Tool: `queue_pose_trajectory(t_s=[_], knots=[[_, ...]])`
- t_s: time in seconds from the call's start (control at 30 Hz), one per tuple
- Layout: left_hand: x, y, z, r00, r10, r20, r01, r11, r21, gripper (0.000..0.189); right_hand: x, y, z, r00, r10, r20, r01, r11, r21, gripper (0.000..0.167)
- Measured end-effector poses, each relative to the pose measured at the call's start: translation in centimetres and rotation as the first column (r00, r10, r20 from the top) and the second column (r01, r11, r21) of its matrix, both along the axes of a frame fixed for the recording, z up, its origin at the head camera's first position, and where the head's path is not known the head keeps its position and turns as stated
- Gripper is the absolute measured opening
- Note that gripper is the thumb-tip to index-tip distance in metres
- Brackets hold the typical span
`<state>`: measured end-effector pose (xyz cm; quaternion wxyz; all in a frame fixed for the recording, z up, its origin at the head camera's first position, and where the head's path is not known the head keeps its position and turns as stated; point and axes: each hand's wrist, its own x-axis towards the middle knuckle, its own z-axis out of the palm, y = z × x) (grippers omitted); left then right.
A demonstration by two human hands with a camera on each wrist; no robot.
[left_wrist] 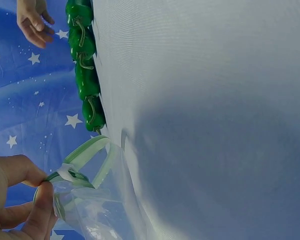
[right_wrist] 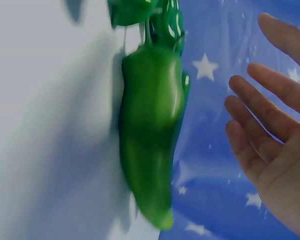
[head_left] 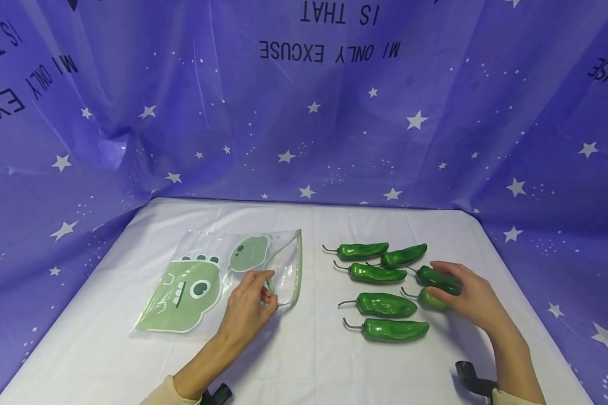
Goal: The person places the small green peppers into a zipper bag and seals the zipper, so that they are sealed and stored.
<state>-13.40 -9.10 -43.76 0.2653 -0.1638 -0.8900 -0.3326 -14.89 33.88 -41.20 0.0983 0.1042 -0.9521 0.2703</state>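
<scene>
A clear zip bag (head_left: 182, 298) with a green cartoon monster print lies flat on the left, its green-edged mouth facing right. My left hand (head_left: 247, 308) pinches the near side of that mouth between thumb and fingers; in the left wrist view the bag's green zip strip (left_wrist: 85, 155) gapes in a loop. On the right lie several green peppers with thin curved stems, the nearest one a long pepper (head_left: 395, 330). Over the two rightmost, a dark pepper (head_left: 430, 277) and a lighter pepper (head_left: 432, 301), hovers my right hand (head_left: 473, 295). Its fingers are spread, apart from the pepper (right_wrist: 150, 135) in the right wrist view.
A white cloth (head_left: 314, 365) covers the table. Purple curtains (head_left: 334, 129) with white stars and lettering enclose the back and both sides. Black wrist mounts (head_left: 473, 379) sit under the forearms.
</scene>
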Motion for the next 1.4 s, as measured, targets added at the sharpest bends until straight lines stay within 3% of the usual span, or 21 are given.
queue_pose_trajectory(t_s=[0.2,0.47,0.73,1.13,1.4], knots=[[0.0,-0.1,0.1,1.0,-0.001,-0.002,0.001,1.0,-0.002,0.048,0.9,3.0,-0.8,0.997,-0.071,0.026,0.073,0.995,-0.064,0.055],[0.0,-0.2,0.2,1.0,-0.007,0.017,0.007,1.0,0.008,0.047,1.8,6.4,-2.7,0.998,-0.067,0.016,0.069,0.965,-0.252,0.051],[0.1,-0.5,0.2,1.0,0.013,0.02,-0.013,1.0,0.004,0.047,2.0,8.4,-3.7,0.964,-0.175,0.202,0.219,0.95,-0.222,0.062],[0.2,-0.3,0.2,0.999,-0.002,0.04,0.001,0.999,0.04,0.046,2.5,10.1,-5.7,0.954,-0.119,0.274,0.185,0.955,-0.232,0.058],[0.2,-0.5,0.4,0.998,-0.007,0.057,0.003,0.998,0.057,0.045,2.2,10.3,-6.1,0.952,-0.133,0.274,0.194,0.959,-0.208,0.057]])
